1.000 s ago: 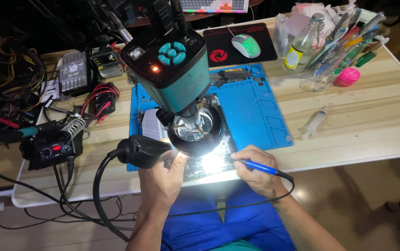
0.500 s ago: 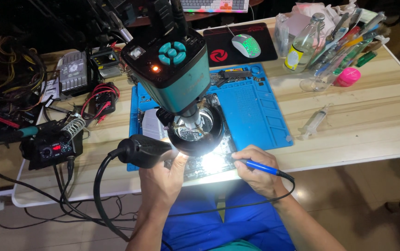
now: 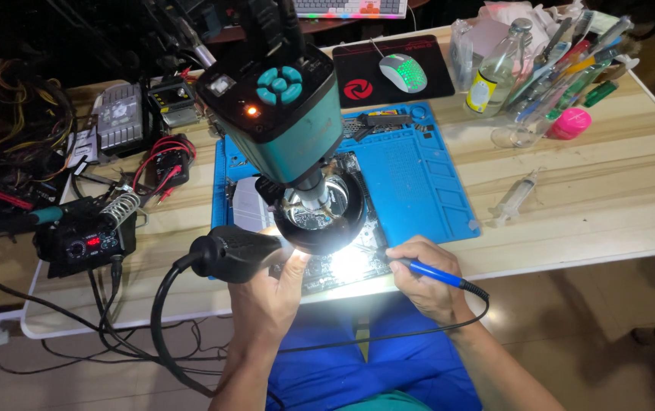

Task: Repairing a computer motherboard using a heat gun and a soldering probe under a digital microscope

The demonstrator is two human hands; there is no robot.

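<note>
**Two tools on a lit circuit board under the microscope**

Head view: the circuit board (image 3: 343,266) lies on the blue mat (image 3: 419,183) at the table's near edge, glaring under the ring light (image 3: 320,221) of the teal microscope (image 3: 278,114). It looks thin, stiff and fragile, best touched only at its edges.

The left hand (image 3: 267,293), at 7 o'clock from the board, is wrapped around the black hot-air handle (image 3: 232,255), nozzle pointing toward 3 o'clock; the thick hose likely drags on it.

The right hand (image 3: 426,278), at 4 o'clock, pinches the blue soldering iron (image 3: 430,272) pen-fashion, tip angled toward 10 o'clock, light and easily steered. A syringe (image 3: 514,199) lies at 2 o'clock.
</note>
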